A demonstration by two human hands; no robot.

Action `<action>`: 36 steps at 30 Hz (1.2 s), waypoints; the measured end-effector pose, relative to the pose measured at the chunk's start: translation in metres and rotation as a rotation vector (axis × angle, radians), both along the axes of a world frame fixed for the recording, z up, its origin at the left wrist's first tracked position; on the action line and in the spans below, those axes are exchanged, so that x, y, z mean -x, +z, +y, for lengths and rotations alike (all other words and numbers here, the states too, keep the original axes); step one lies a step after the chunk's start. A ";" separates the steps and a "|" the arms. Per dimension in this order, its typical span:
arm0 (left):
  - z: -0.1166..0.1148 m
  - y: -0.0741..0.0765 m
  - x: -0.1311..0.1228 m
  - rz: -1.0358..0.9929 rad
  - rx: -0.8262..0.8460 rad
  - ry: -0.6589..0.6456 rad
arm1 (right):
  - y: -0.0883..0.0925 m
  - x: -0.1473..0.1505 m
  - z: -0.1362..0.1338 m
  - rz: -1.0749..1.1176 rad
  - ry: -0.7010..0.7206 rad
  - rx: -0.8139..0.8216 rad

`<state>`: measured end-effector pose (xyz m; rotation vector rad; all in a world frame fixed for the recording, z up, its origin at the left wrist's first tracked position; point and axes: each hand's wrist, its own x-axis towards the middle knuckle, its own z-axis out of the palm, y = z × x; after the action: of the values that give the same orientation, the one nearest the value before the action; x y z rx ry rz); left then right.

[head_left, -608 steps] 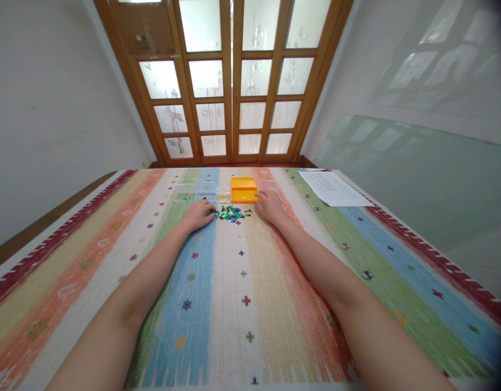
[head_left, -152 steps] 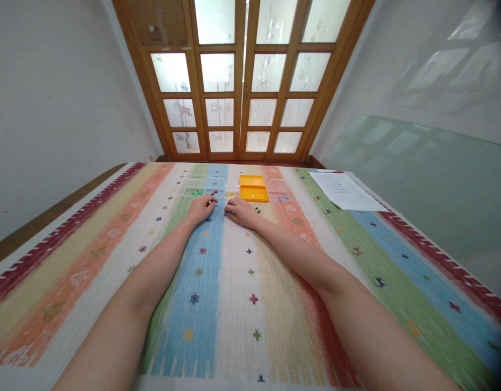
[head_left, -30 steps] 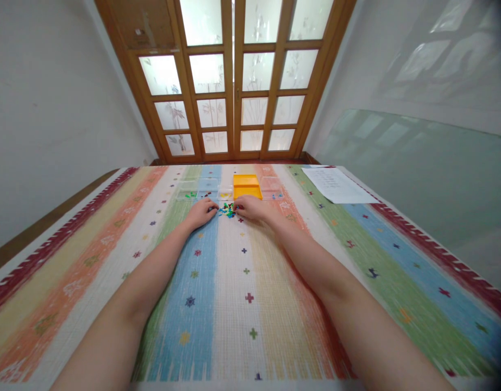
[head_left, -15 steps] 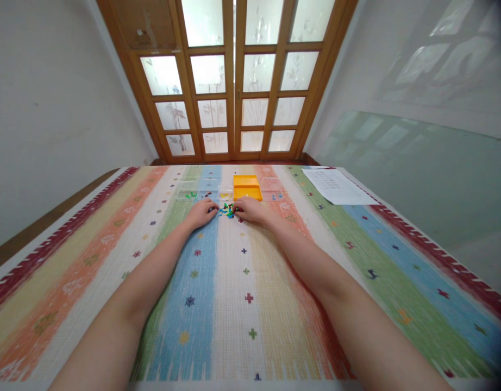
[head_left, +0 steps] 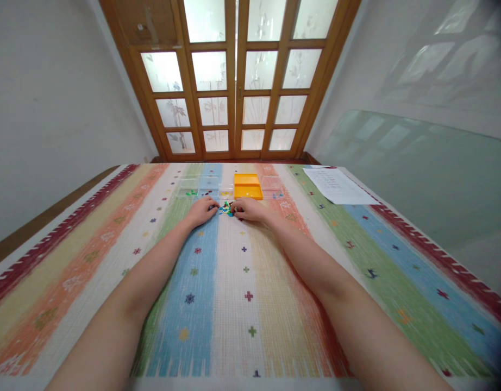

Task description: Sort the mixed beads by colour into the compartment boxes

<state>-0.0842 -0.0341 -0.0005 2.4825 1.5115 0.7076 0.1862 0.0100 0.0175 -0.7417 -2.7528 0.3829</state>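
Note:
A small heap of tiny coloured pieces [head_left: 225, 209] lies on the striped cloth [head_left: 234, 282], far out in front of me. My left hand [head_left: 200, 211] rests knuckles up at the heap's left edge, fingers curled toward it. My right hand [head_left: 249, 208] lies at the heap's right edge, fingers bent over the pieces. Whether either hand pinches a piece is too small to see. Just beyond the hands stands an orange tray [head_left: 247, 186], with clear shallow boxes [head_left: 201, 190] to its left holding a few green, dark and yellow pieces.
Another clear box [head_left: 271, 188] sits right of the orange tray. A printed white sheet [head_left: 335, 185] lies at the far right of the cloth. Wooden glazed doors [head_left: 234, 81] stand behind the table, and a pale glass panel [head_left: 417, 174] leans along the right wall.
Over the last second both hands have stayed at the heap, with the right hand creeping slightly left over it. Compared with twenty seconds ago the heap is much smaller.

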 end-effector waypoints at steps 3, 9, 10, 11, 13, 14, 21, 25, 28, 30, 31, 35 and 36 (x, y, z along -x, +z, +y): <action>0.000 0.000 0.000 -0.004 0.001 0.006 | 0.000 0.001 -0.001 -0.014 -0.007 -0.004; 0.001 -0.001 0.001 -0.007 0.006 0.004 | 0.000 0.002 -0.002 -0.019 -0.039 -0.017; 0.001 -0.001 0.001 -0.008 0.005 0.003 | 0.000 0.002 -0.003 -0.005 -0.042 -0.027; 0.001 -0.001 0.001 -0.008 0.005 0.003 | -0.001 0.002 -0.003 0.015 -0.047 -0.035; 0.002 -0.001 0.001 -0.006 0.006 0.003 | -0.002 0.000 -0.002 0.072 -0.069 -0.045; 0.002 -0.001 0.001 -0.005 0.007 0.003 | -0.002 -0.002 -0.001 0.105 -0.093 -0.049; -0.001 0.001 0.001 0.015 0.004 0.004 | -0.007 -0.039 0.021 0.460 -0.536 -0.190; -0.004 0.004 -0.004 0.057 -0.048 0.051 | -0.013 -0.059 0.037 0.530 -0.785 -0.275; -0.007 0.006 -0.010 0.122 -0.098 0.119 | -0.016 -0.066 0.041 0.511 -0.941 -0.304; -0.008 0.008 -0.014 0.168 -0.122 0.133 | -0.017 -0.068 0.040 0.469 -1.051 -0.293; -0.009 0.008 -0.016 0.191 -0.137 0.126 | -0.018 -0.069 0.039 0.443 -1.100 -0.283; -0.011 0.007 -0.021 0.270 -0.212 0.031 | -0.017 -0.067 0.035 0.356 -1.188 -0.259; -0.010 0.005 -0.021 0.284 -0.222 0.006 | -0.015 -0.065 0.033 0.348 -1.189 -0.255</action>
<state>-0.0628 -0.0445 0.0049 2.8476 1.6096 0.5709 0.2513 0.0434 0.0021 -1.7900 -1.5883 -0.0991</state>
